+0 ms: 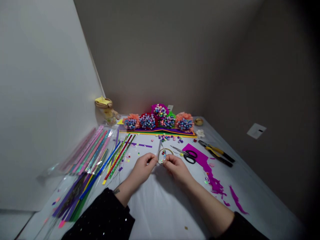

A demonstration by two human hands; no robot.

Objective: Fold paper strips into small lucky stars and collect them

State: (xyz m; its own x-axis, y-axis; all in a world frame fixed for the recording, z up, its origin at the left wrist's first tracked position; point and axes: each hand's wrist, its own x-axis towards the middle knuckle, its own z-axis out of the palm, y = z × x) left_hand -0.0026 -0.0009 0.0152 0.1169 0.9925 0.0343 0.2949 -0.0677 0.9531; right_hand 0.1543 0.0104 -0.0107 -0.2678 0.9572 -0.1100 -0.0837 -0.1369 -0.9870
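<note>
A thin gold-coloured ring (172, 150) stands between my two hands over the white table, with small shiny red and pale bits inside its outline. My left hand (145, 165) pinches the ring's left edge between thumb and fingertips. From the other side, my right hand (177, 167) is closed on the ring's lower part; its fingers cover some of the rim. Just beyond the right hand lie black-handled scissors (188, 156), their blades pointing left. A magenta sheet (197, 156) with torn strips lies beside them.
Pliers with yellow-black handles (217, 152) lie at right. Several bead-filled tissue flowers (148, 121) line the back on coloured sheets. Glittery strips (117, 160) and plastic-bagged strips (87, 150) cover the left side. A jar (109, 115) stands at back left; loose beads (170, 137) lie mid-table.
</note>
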